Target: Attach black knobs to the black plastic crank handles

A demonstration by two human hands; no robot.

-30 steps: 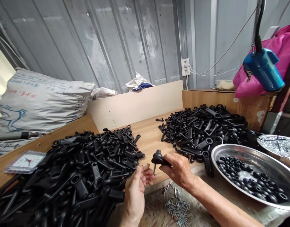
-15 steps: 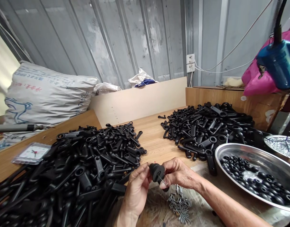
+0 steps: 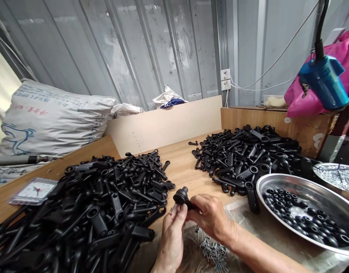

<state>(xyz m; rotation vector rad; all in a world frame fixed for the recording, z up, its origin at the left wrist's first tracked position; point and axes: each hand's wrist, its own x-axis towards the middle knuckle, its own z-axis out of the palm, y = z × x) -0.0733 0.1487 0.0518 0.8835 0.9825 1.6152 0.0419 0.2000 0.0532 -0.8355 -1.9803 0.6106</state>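
Between both hands is a black plastic part (image 3: 181, 196) with a round, ribbed end pointing up and left. My left hand (image 3: 174, 231) pinches it from below with the thumb against its side. My right hand (image 3: 212, 216) is closed round its other end, which the fingers mostly hide. Just below the hands, a small heap of metal screws (image 3: 214, 253) lies on the work surface. On the left is a large pile of black handle-like parts (image 3: 114, 201); a second pile (image 3: 242, 155) lies at the back right.
A steel bowl (image 3: 261, 189) of black round knobs stands at the right, with a dish of small metal pieces (image 3: 337, 176) behind it. A blue tool (image 3: 324, 81) hangs at upper right. A square clock (image 3: 35, 190) lies at the left by a wooden board (image 3: 100, 149).
The black part has been turned so its ribbed end points up. My right hand has rolled over it, and the metal pin seen at its fingertips is out of sight. The view has shifted slightly.
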